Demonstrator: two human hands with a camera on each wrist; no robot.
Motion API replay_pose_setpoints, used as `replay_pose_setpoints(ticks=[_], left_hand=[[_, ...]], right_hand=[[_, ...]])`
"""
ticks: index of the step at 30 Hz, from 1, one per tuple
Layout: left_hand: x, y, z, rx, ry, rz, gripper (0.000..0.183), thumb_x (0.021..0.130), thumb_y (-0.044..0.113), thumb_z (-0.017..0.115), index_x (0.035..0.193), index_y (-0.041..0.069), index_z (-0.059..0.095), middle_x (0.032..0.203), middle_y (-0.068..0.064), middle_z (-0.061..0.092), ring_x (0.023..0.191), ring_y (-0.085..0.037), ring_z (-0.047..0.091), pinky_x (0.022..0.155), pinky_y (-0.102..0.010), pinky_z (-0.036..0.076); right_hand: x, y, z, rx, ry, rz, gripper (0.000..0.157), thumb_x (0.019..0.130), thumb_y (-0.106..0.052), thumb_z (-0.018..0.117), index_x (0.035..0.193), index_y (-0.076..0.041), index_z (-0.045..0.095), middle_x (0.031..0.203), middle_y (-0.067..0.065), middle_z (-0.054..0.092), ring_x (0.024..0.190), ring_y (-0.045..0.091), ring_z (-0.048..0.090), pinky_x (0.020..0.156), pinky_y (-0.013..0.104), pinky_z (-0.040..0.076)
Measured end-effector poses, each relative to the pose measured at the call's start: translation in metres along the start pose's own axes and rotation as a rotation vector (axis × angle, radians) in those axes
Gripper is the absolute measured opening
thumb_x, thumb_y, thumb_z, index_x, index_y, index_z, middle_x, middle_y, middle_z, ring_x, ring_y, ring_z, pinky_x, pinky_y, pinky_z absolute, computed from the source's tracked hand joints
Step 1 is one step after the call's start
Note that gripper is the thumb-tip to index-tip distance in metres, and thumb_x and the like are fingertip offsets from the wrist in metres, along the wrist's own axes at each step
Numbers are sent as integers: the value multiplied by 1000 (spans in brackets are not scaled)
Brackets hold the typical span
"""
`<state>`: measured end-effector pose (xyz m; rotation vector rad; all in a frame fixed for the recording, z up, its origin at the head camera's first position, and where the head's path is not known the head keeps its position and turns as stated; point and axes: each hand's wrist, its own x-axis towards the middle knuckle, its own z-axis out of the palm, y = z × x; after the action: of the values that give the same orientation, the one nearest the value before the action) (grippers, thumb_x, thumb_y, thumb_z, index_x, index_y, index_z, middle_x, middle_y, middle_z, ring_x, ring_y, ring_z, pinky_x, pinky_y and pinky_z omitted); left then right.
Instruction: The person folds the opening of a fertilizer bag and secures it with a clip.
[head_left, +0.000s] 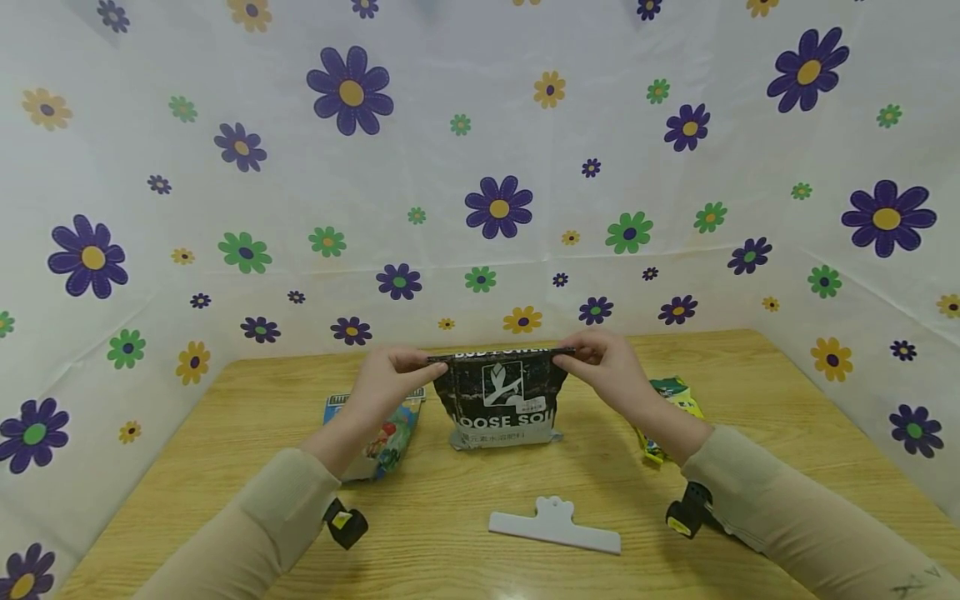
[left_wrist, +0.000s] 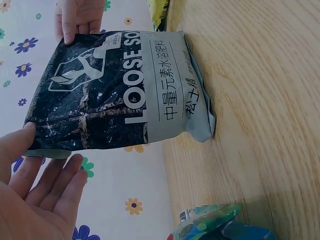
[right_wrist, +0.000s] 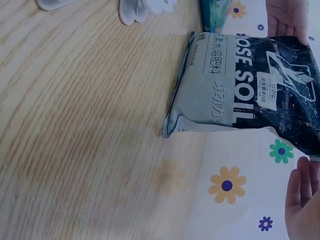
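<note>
A black and grey fertilizer bag [head_left: 504, 404] printed "LOOSE SOIL" stands upright on the table, its lower edge on the wood. My left hand [head_left: 381, 387] pinches the bag's upper left corner between thumb and fingers. At the opposite upper corner, the right hand [head_left: 613, 375] pinches it the same way. In the left wrist view, the left thumb lies on the front of the bag [left_wrist: 107, 90], with the fingers behind it. A barcode sticker [right_wrist: 267, 90] shows on the bag's face in the right wrist view.
A white bag clip [head_left: 553, 527] lies on the wooden table [head_left: 442, 533] in front of the bag. To the left, partly behind the left arm, is a blue printed packet [head_left: 393, 442]. A yellow and green packet [head_left: 678, 396] sits behind the right forearm. A flowered cloth [head_left: 450, 167] hangs behind.
</note>
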<state>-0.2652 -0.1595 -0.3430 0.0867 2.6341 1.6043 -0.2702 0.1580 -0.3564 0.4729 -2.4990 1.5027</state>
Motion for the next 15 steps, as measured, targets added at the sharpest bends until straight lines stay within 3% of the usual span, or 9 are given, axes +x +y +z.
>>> replay_pose_setpoints(ticks=[15], left_hand=[[-2,0,0,-16,7,-16,49,100,29,76,138,0,68,149,-21,63,141,-40,57,119,-59,48]], right_hand=[[1,3,1,-16,-20,9,17,101,-6,72,115,1,78,115,19,76,94,12,72,80,17,57]])
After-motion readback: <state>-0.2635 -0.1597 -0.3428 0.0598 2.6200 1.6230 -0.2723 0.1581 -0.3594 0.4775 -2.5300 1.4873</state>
